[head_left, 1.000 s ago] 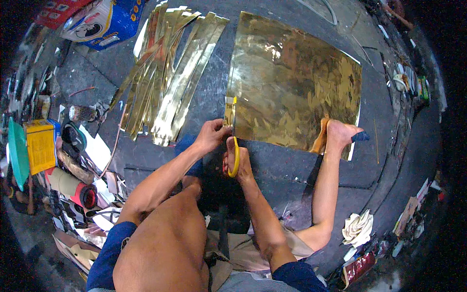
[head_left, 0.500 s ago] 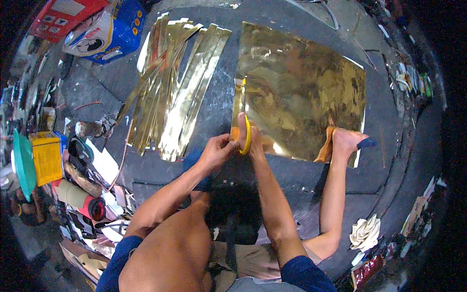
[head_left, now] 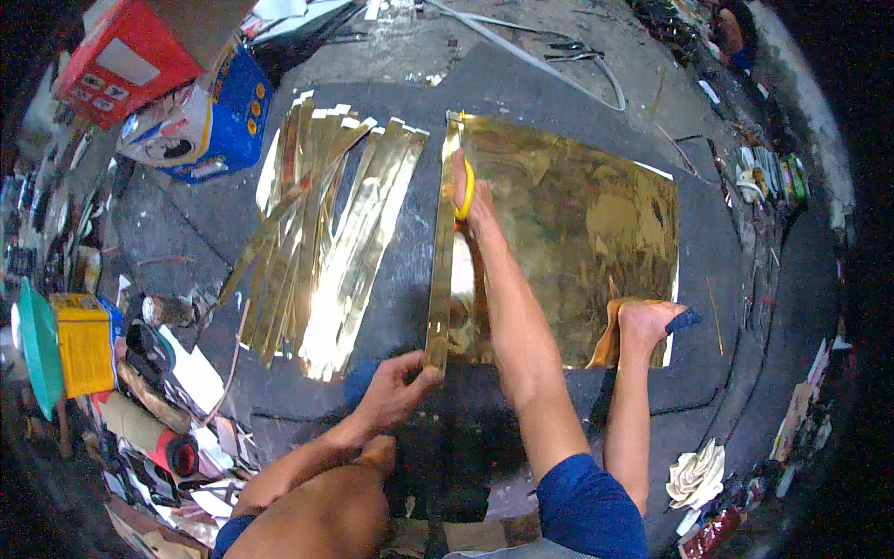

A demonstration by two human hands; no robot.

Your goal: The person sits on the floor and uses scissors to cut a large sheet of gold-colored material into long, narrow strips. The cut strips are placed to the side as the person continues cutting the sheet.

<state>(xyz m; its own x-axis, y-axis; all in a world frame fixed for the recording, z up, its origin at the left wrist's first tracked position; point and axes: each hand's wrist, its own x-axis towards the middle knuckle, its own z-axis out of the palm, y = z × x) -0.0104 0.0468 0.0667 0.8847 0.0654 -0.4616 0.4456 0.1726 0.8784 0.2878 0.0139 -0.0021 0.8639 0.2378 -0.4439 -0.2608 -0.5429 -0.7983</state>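
A large gold foil sheet (head_left: 577, 242) lies flat on the dark floor. My right hand (head_left: 477, 203) is stretched to the sheet's far left corner, shut on yellow-handled scissors (head_left: 467, 186). A narrow gold strip (head_left: 440, 270) runs along the sheet's left edge, parted from it along most of its length. My left hand (head_left: 393, 389) pinches the strip's near end. My bare foot (head_left: 650, 321) presses on the sheet's near right corner. A pile of cut gold strips (head_left: 326, 252) lies to the left.
A red box (head_left: 121, 56) and a blue bag (head_left: 219, 112) sit at the far left. A yellow box (head_left: 84, 340), a green lid (head_left: 37, 345) and rolls clutter the left edge. A grey cable (head_left: 559, 65) runs at the back. A white crumpled thing (head_left: 697, 473) lies right.
My right hand has travelled with the scissors from the sheet's near edge to its far edge, parting a strip. My left hand stayed at the strip's near end.
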